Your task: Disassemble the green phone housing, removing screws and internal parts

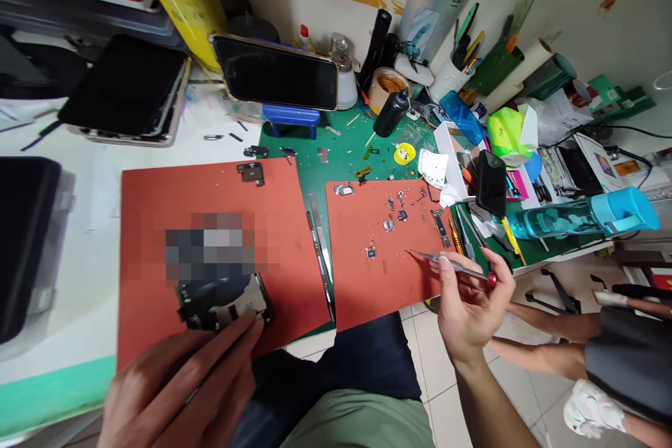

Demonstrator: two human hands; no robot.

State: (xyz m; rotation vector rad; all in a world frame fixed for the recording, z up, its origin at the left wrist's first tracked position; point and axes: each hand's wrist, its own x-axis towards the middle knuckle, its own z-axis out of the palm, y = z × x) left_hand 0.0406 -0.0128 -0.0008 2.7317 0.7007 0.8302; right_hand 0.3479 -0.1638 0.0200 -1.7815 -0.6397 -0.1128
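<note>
In the head view, my left hand (pixel 183 378) is at the lower left. Its fingers press together at the near edge of an opened phone (pixel 255 297), over the left red mat; the thumb is hidden. The phone shows a dark back part and a pale metal plate, and a blurred patch covers its far part. My right hand (pixel 470 308) grips a slim precision screwdriver (pixel 459 266) with a red end cap. Its thin tip points left above the right red mat (pixel 362 294). Tiny phone parts (pixel 388 225) and loose screws lie scattered past the tip.
Tweezers (pixel 319 259) lie between the two mats. A phone (pixel 276 73) leans on a blue stand (pixel 291 119) behind. To the right are a blue bottle (pixel 572 213), a white organiser box (pixel 456 168) and several tools. Another person's legs (pixel 556 357) show at the lower right.
</note>
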